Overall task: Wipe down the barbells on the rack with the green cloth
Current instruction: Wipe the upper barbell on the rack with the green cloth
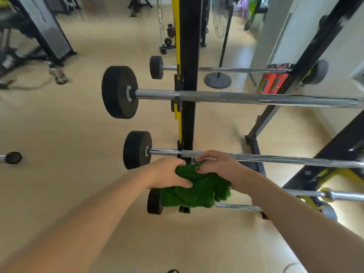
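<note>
A bunched green cloth (pixel 199 187) is gripped by both hands in front of the black rack (pixel 189 75). The left hand (pixel 167 173) is clamped on its left edge; the right hand (pixel 215 164) pinches its top, just below the third barbell (pixel 256 157). Other barbells are seen racked above and below

A single wide-angle view from a camera worn on the person's head looks forward and steeply down, so both forearms reach in from the bottom edge toward the middle. It sits close above the black rack (pixel 188 75), whose upright runs up the centre with barbells (pixel 236 97) crossing left to right. The pale floor (pixel 59 184) fills the left half, and straight lines bow toward the edges.
</note>
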`<action>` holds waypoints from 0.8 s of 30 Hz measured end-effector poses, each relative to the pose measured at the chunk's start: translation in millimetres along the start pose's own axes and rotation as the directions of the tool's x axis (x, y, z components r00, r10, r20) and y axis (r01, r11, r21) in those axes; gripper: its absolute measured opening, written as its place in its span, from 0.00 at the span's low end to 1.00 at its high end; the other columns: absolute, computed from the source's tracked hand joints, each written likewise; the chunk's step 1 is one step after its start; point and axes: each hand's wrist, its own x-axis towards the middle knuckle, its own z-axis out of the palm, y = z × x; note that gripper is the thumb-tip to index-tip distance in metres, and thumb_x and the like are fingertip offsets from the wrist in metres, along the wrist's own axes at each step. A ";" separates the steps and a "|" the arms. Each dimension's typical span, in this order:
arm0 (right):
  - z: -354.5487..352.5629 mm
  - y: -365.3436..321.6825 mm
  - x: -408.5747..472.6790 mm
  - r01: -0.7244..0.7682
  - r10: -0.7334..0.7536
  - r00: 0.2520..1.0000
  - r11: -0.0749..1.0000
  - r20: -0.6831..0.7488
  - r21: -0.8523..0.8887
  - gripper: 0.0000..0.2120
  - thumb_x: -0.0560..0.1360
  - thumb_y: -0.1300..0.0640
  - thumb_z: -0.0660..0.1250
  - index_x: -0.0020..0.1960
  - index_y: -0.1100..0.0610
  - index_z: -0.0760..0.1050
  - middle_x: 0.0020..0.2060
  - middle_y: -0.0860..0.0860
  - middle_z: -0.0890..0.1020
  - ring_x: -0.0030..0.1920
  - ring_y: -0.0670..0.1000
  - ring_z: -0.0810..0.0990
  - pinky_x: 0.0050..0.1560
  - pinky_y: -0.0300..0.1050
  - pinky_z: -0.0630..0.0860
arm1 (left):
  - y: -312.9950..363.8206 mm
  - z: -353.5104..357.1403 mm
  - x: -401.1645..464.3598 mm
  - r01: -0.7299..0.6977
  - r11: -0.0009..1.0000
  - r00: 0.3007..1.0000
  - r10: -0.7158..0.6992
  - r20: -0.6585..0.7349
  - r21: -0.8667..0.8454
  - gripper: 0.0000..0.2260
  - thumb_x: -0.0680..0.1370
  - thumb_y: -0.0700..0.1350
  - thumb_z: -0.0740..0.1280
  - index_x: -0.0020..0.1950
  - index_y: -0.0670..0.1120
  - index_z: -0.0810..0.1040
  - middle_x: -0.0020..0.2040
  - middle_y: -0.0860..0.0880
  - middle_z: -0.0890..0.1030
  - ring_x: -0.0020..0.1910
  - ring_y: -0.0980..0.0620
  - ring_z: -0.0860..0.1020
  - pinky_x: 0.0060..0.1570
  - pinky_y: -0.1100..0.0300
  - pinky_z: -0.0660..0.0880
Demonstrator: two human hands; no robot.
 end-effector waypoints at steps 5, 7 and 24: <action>-14.7 -54.7 -33.0 0.131 -0.131 0.991 0.991 -0.038 0.002 0.09 0.72 0.58 0.75 0.52 0.54 0.81 0.51 0.57 0.84 0.51 0.59 0.84 0.51 0.54 0.83 | 34.5 -44.4 -32.6 -0.110 0.992 0.994 0.108 -0.033 -0.061 0.12 0.75 0.58 0.71 0.54 0.54 0.80 0.47 0.53 0.84 0.45 0.56 0.83 0.51 0.55 0.81; -21.6 -76.1 -43.8 0.193 -0.203 0.974 0.977 -0.103 -0.095 0.07 0.73 0.54 0.74 0.49 0.55 0.82 0.48 0.56 0.84 0.49 0.57 0.84 0.53 0.53 0.83 | 52.1 -61.6 -40.2 -0.205 0.977 0.975 0.200 -0.093 -0.048 0.10 0.77 0.56 0.69 0.52 0.50 0.80 0.45 0.51 0.83 0.43 0.57 0.82 0.50 0.57 0.79; -119.2 -135.5 34.9 -0.111 -0.471 0.849 0.285 -0.239 -0.952 0.16 0.83 0.48 0.54 0.65 0.53 0.72 0.58 0.57 0.78 0.61 0.62 0.73 0.64 0.60 0.70 | 141.6 -111.2 79.5 -0.055 0.856 0.722 0.390 -0.572 0.515 0.18 0.82 0.54 0.59 0.70 0.50 0.67 0.65 0.49 0.74 0.62 0.49 0.74 0.59 0.51 0.74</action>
